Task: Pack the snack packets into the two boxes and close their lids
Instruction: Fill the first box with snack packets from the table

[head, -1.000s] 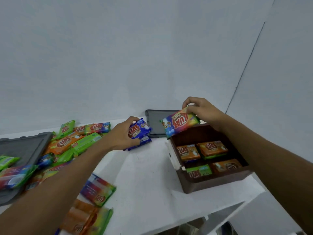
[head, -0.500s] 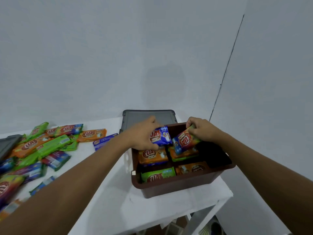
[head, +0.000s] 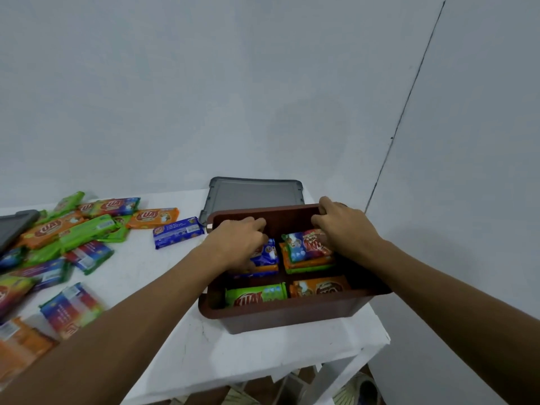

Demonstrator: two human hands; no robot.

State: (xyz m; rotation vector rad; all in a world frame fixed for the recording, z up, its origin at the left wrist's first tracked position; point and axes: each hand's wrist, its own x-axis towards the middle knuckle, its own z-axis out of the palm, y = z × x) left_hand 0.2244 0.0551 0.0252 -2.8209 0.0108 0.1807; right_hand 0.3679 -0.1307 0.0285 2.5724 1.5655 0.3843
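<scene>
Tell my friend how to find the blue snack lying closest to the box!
Find the white table, then the brown box on it. Just left of the box, outside it, lies a blue packet flat on the tabletop. It's all blue; the orange packet behind it isn't.

Brown box (head: 292, 317); grey lid (head: 254, 194) at its 12 o'clock; white table (head: 233, 355); green, orange, blue packets (head: 178, 231) at 9 o'clock.

The brown box (head: 292, 317) is smooth moulded plastic with a dull sheen, the grey lid (head: 254, 194) a matt, faintly see-through plastic, the snack packets (head: 178, 232) glossy printed film that catches the light, and the white table (head: 233, 355) matt-painted, scuffed and hairline-cracked.
</scene>
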